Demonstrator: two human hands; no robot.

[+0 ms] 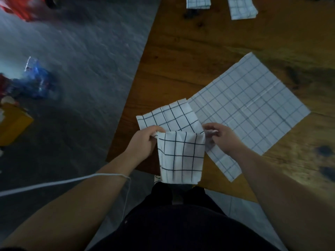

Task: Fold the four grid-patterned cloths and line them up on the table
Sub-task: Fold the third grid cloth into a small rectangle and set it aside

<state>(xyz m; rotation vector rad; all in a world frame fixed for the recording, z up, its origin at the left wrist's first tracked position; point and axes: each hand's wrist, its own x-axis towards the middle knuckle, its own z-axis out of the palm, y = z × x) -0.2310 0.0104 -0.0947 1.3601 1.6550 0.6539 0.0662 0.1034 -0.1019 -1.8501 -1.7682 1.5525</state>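
On my feed both hands are at the near-left corner of the desk (181, 51), a dark wooden top. I read the left hand (143, 140) as pinching the left end of a fold in the bold-grid cloth (181, 154), thumb and curled fingers closed on the fabric. The right hand (220, 138) does the same at the right end of that fold, its fingers bent in around the edge. Between the two hands the cloth is doubled over. One part lies flat on the desk just beyond the fingers, and the other part hangs down over the near edge in front of the person's dark clothing. Just to the right, touching and partly under the held cloth, I see the fine-grid cloth (250, 105) spread open and flat. It is turned at an angle to the desk edges, with creases crossing it and one corner close to the near edge. The right hand and wrist are over its near-left part. Well apart from all this, along the far edge, the first folded cloth (198, 1) and the second folded cloth (242, 8) lie side by side with a gap between them, both cut off by the top of my view. A thin white cord (63, 182) runs across the left forearm. Left of the desk is grey floor (72, 60) with a blurred blue object (38, 82) and a yellow box (12, 124) on it.
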